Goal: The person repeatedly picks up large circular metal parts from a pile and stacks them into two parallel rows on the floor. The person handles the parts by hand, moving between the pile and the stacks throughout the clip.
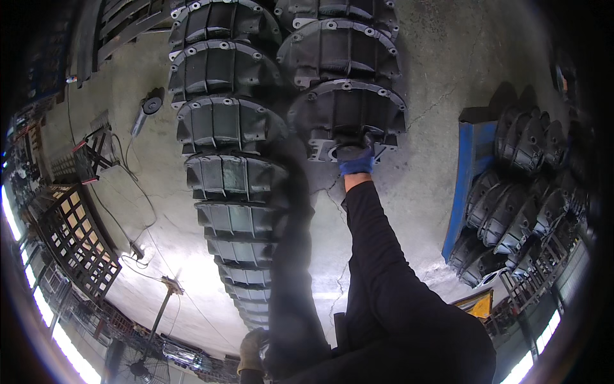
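Observation:
My right hand (354,161), in a blue and dark glove, reaches forward to the near edge of a dark cast-metal housing (348,115). Its fingers are closed on that edge, partly hidden by the glove. The housing is wide and rounded, with ribs and bolt holes along its rim, and is the nearest in the right-hand row. My left hand (251,351), in a tan and grey glove, is low by my body, near the close end of the left row of housings (233,176). Its fingers do not show clearly.
More housings (339,48) continue the right row away from me. On the floor at left lie an angle grinder (147,114) and cables, near a metal grid crate (80,237). A blue-sided rack (462,185) and stacked castings (511,205) stand at right. A fan (137,370) is at lower left.

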`<state>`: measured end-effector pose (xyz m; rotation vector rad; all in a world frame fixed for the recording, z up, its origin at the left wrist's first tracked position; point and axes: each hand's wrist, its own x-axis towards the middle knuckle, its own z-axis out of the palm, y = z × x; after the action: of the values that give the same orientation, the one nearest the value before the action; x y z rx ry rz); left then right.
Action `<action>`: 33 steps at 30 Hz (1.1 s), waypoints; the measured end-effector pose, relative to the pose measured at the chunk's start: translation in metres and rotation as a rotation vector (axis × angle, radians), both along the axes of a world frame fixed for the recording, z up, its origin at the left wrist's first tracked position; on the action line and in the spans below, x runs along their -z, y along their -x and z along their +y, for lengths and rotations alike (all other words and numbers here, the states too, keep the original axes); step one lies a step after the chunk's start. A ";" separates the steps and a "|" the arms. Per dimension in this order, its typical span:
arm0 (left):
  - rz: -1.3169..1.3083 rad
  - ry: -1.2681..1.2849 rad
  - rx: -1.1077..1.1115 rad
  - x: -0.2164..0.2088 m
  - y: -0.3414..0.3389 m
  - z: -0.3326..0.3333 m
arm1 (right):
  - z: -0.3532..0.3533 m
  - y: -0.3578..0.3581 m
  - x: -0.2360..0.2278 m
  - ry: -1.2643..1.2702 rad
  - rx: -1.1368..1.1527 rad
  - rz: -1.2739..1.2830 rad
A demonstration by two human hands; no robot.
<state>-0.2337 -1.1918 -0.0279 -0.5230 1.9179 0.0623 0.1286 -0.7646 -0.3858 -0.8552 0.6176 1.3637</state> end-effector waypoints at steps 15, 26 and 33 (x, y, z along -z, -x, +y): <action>-0.209 -0.149 0.636 -0.001 -0.003 0.016 | 0.005 0.022 0.008 -0.068 -0.062 0.012; -0.131 -0.242 0.225 -0.042 0.006 0.082 | -0.167 -0.077 -0.157 -0.058 -0.496 -0.390; -0.246 -0.543 0.215 -0.090 -0.005 0.189 | -0.337 -0.143 -0.334 0.447 -0.502 -0.420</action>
<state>-0.2285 -1.0028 0.0619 0.0413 1.6151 0.3523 0.2718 -1.1012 -0.0517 -1.6945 0.3909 1.4414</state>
